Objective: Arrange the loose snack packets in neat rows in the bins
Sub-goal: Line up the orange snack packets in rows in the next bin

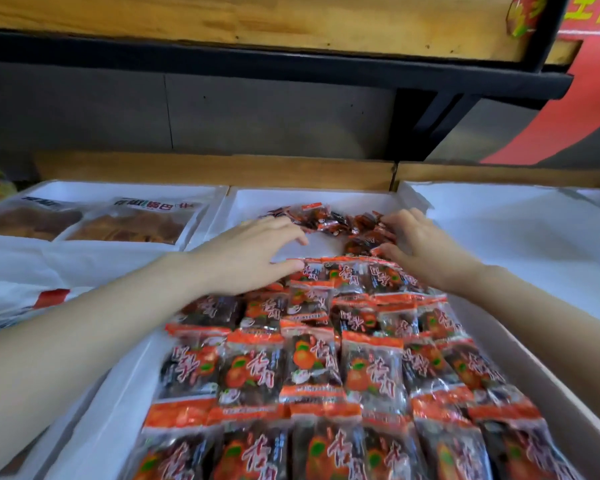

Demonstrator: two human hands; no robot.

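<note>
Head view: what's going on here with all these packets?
A person is filling a white bin. Its near part holds orange snack packets laid in neat overlapping rows, and a loose heap lies at the far end. The left hand hovers open beside the heap. The right hand has its fingers in the heap; whether it grips a packet is unclear.

— What lies in your middle bin [326, 199]?
— Near you, rows of packets [326, 358]; behind them, at the far end, a loose pile [333, 220]. Bags [129, 223] lie in your left bin [118, 188].
</note>
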